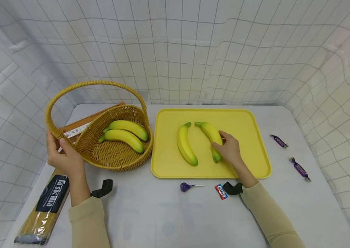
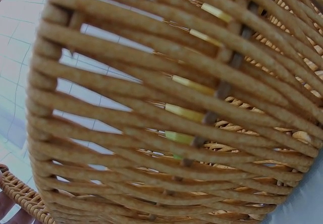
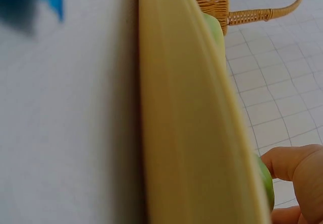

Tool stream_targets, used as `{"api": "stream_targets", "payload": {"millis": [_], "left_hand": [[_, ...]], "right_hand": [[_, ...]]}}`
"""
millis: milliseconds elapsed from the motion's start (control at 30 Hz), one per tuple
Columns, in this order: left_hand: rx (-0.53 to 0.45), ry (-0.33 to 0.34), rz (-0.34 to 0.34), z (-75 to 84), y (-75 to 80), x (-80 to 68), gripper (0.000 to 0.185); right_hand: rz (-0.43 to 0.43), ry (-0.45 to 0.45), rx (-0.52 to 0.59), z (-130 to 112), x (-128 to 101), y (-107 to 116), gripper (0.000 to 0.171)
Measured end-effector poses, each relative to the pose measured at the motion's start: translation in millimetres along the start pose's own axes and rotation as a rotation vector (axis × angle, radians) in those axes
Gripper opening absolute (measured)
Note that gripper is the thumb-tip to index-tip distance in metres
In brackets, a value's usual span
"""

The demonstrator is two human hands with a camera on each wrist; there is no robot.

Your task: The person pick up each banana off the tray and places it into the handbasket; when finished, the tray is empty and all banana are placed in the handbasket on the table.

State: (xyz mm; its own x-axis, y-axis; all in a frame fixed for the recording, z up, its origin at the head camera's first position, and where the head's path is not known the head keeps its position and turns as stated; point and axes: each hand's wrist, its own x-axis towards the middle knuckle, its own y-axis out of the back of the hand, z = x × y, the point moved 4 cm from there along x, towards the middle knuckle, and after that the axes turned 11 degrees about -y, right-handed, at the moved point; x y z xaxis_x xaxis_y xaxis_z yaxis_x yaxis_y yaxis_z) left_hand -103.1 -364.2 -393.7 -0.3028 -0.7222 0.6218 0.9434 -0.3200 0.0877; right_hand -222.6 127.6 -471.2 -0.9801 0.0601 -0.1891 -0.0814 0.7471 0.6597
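A wicker basket [image 1: 110, 155] with a tall hoop handle stands on the left, two bananas [image 1: 122, 139] lying inside it. My left hand [image 1: 65, 162] grips its near-left rim at the foot of the handle. In the left wrist view the woven side [image 2: 151, 103] fills most of the picture. On the yellow tray [image 1: 240, 122], my right hand [image 1: 230, 148] holds a banana [image 1: 208, 130], thumb and fingers on either side of its lower half. Another banana [image 1: 185, 144] lies to its left on the tray. The tray's side [image 3: 186, 108] hides most of that banana in the right wrist view.
A pack of pasta [image 1: 49, 203] lies at the left, with a brown box [image 1: 80, 125] behind the basket. In front of the tray are a purple lollipop [image 1: 185, 187] and a small red-blue candy [image 1: 220, 192]. Two purple-wrapped sweets [image 1: 300, 168] lie at the right.
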Motion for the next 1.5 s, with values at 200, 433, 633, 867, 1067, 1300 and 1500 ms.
{"api": "stream_targets", "payload": {"millis": [200, 433, 633, 867, 1067, 1300, 1500], "left_hand": [[-0.006, 0.011, -0.015, 0.3, 1.0, -1.8, 0.039], [-0.005, -0.005, -0.025, 0.9, 2.1, -3.5, 0.039], [0.001, 0.013, -0.007, 14.1, 1.9, -5.1, 0.04], [-0.006, 0.004, -0.004, 29.6, 2.4, -6.5, 0.04], [0.005, 0.004, -0.006, 9.2, 0.6, -3.6, 0.04], [0.019, 0.008, -0.016, 3.8, 0.7, -2.0, 0.04], [0.007, 0.002, 0.001, 7.0, -0.4, -1.4, 0.04]], "right_hand": [[0.018, -0.038, 0.006, 1, 0, 7, 0.065], [0.029, 0.029, 0.056, -15, -10, 21, 0.063], [0.04, 0.177, 0.06, -48, -26, 30, 0.06], [-0.061, 0.273, 0.079, -91, -43, 25, 0.062], [-0.137, 0.371, 0.068, -128, -50, 5, 0.062], [-0.183, 0.487, 0.014, -178, -61, -31, 0.061], [-0.259, 0.519, -0.044, -218, -68, -68, 0.063]]}}
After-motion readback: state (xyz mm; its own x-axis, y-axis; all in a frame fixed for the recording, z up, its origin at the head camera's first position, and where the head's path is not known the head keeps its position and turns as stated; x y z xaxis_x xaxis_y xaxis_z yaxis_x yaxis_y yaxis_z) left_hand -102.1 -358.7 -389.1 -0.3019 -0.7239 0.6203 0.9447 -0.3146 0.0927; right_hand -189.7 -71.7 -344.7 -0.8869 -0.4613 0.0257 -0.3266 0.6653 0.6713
